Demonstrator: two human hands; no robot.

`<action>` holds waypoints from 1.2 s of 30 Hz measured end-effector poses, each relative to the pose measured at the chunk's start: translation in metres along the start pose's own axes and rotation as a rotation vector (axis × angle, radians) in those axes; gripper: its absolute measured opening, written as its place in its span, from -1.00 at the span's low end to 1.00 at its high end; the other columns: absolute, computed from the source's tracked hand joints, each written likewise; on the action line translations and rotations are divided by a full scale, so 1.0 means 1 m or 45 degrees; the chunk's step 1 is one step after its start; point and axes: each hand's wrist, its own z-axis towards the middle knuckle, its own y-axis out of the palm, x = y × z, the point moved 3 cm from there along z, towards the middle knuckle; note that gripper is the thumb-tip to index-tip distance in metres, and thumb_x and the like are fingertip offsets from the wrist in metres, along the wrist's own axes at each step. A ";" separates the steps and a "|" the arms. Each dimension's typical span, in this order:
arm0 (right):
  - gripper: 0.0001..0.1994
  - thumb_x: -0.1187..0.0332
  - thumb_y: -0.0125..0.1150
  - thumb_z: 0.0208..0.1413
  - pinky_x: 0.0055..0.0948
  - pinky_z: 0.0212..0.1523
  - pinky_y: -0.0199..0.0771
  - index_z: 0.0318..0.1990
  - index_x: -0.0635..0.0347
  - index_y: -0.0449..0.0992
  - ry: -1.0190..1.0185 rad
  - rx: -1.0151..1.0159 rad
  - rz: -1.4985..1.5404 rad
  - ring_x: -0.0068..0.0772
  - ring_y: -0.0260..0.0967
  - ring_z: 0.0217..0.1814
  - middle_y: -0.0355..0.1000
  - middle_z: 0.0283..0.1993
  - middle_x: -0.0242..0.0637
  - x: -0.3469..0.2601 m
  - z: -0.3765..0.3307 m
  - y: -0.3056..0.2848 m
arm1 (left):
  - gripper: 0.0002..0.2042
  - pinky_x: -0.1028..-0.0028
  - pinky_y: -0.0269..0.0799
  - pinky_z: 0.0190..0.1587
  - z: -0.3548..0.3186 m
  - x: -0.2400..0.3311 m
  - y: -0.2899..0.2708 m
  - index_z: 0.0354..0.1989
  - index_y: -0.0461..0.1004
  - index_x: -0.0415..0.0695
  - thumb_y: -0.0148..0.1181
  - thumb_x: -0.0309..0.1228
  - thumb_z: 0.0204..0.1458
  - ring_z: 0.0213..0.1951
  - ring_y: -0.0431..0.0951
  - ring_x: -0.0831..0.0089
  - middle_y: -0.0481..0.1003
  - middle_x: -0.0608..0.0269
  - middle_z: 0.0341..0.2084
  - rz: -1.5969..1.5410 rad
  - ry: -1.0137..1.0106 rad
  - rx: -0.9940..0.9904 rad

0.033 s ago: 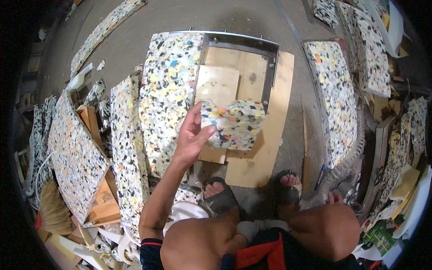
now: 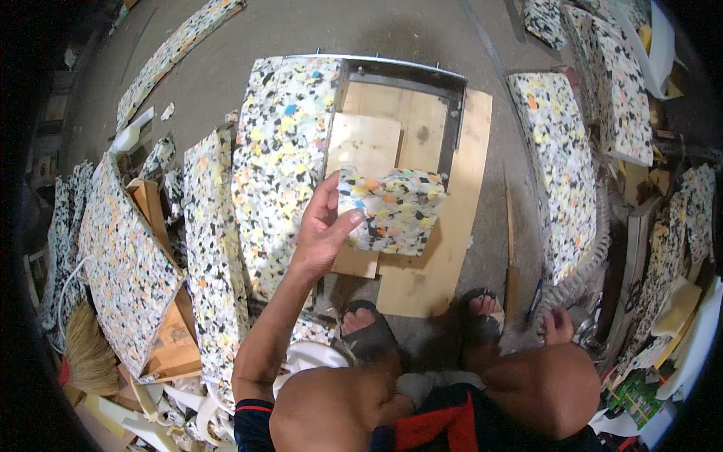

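Observation:
My left hand (image 2: 322,235) grips a piece of multicoloured foam (image 2: 392,212) by its left edge, thumb on top and fingers behind. The foam piece has a notched upper edge. It is held above a dark metal frame (image 2: 453,124) with wooden boards (image 2: 422,290) in and under it. A large speckled foam block (image 2: 282,166) covers the frame's left part. My right hand (image 2: 557,327) shows beside my right knee, its few visible fingers stretched out and apart. Nearest to it are a clear coiled hose (image 2: 578,275) and a blue pen (image 2: 536,295).
Long speckled foam slabs stand on the left (image 2: 215,264) and lie on the right (image 2: 559,166). A straw broom (image 2: 90,350) and white foam scraps (image 2: 207,422) are at lower left. Metal bars (image 2: 631,264) and more offcuts line the right edge. My sandalled feet are by the boards.
My right hand has come further out from behind the right knee, up toward the hose and pen. My left hand holds the foam piece in nearly the same place.

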 end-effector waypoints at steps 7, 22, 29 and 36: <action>-0.41 0.46 0.44 0.08 -0.46 -0.24 0.57 0.18 0.30 0.21 -0.878 -0.949 0.526 -0.52 0.51 -0.19 0.49 0.05 -0.03 -0.346 -0.011 0.220 | -0.40 0.38 0.40 0.23 0.067 0.014 0.014 0.42 0.10 -0.35 0.18 -0.53 0.25 0.17 0.48 0.38 0.48 0.01 0.17 0.097 -0.109 -0.034; -0.47 0.29 0.44 0.15 -0.57 -0.64 0.35 0.12 0.35 0.28 -0.756 -0.738 0.610 -0.63 0.35 -0.58 0.49 -0.42 -0.31 -0.468 0.047 0.314 | -0.76 0.20 0.40 0.15 0.176 0.029 -0.088 -0.07 0.62 -0.32 0.16 -0.43 0.20 0.04 0.52 0.01 0.58 -0.05 -0.03 1.311 0.783 0.517; -0.51 0.31 0.43 0.16 -0.59 -0.64 0.35 0.10 0.31 0.31 -0.697 -0.658 0.544 -0.66 0.36 -0.57 0.52 -0.38 -0.32 -0.484 0.045 0.321 | -0.72 0.22 0.39 0.17 0.177 0.022 -0.091 -0.05 0.61 -0.31 0.23 -0.38 0.18 0.08 0.49 0.04 0.56 -0.02 0.02 1.326 0.758 0.554; -0.53 0.33 0.43 0.14 -0.60 -0.61 0.40 0.08 0.30 0.32 -0.718 -0.604 0.592 -0.61 0.46 -0.50 0.56 -0.34 -0.26 -0.488 0.043 0.327 | -0.69 0.21 0.40 0.13 0.174 0.024 -0.087 -0.07 0.61 -0.34 0.31 -0.36 0.11 0.04 0.49 0.04 0.55 -0.02 0.02 1.345 0.772 0.566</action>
